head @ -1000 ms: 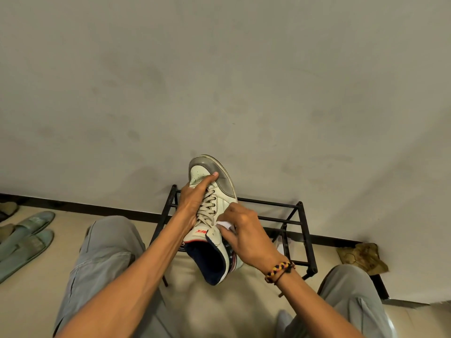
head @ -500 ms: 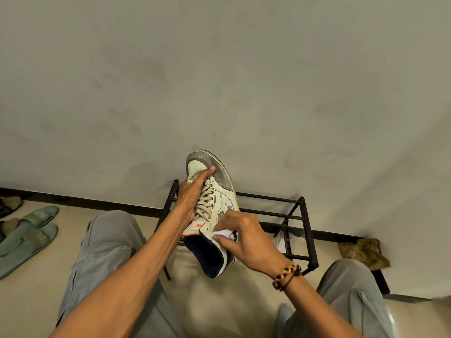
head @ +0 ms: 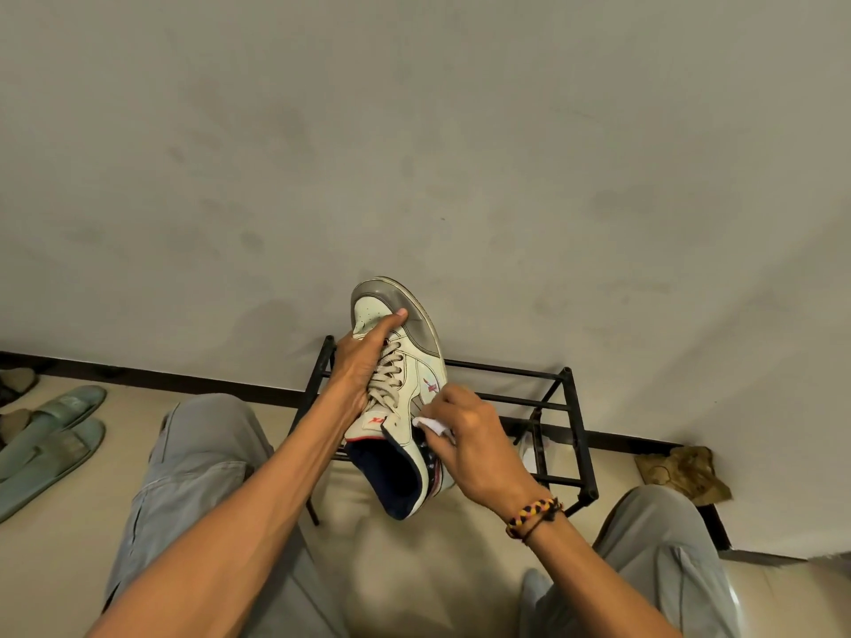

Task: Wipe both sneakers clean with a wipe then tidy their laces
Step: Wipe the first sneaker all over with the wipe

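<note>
Seen from above, looking down past both forearms and grey-trousered knees. White sneaker (head: 405, 361) held up in the air, toe pointing up toward the wall, heel opening toward the viewer, in front of the black metal shoe rack (head: 552, 407). Left hand (head: 359, 370) wrapped round the sneaker's left side, thumb stretched up over the beige laces (head: 387, 384) to the grey toe cap. Right hand (head: 469, 444) at the sneaker's right side near the collar, fingers curled round a small white wipe (head: 430, 425) and pressing it against the side panel. Red logo patch on the tongue and a red mark on the side panel, both too small to read. Braided yellow, red and black bracelet (head: 534, 518) on the right wrist. Left of the shoe rack, a pair of pale green slippers (head: 50, 430) on the floor. Right of the shoe rack, a crumpled brown rag (head: 681, 472) against the wall's dark skirting.
</note>
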